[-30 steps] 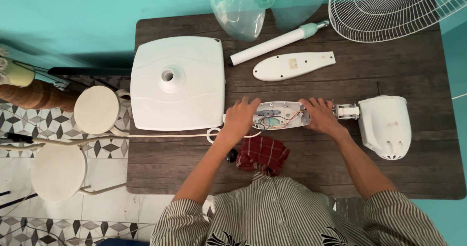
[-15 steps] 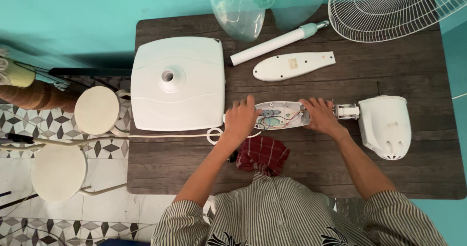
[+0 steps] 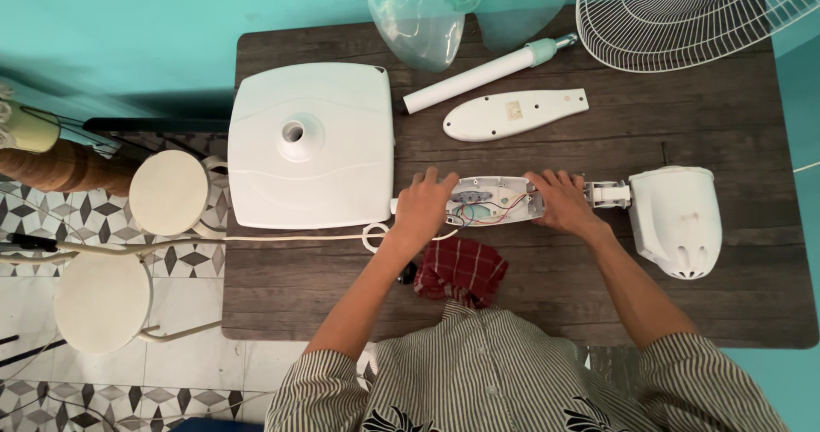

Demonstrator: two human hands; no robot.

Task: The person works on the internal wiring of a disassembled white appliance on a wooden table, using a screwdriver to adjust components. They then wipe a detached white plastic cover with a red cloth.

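The open fan neck housing [image 3: 493,201], wires showing, lies between both hands on the wooden table [image 3: 735,133]. The left hand [image 3: 424,208] grasps its near end; the right hand [image 3: 561,201] grips the end beside the white motor head [image 3: 676,220].

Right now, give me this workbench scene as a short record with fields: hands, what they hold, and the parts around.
left hand: grips the left end of the open switch housing
right hand: grips its right end
housing: lid off, coloured wires showing
motor head: joined to the housing's right end
square base: left of the hands
loose cover: lies behind the housing
white pole: behind the cover
red cloth: near table edge
table: dark wood
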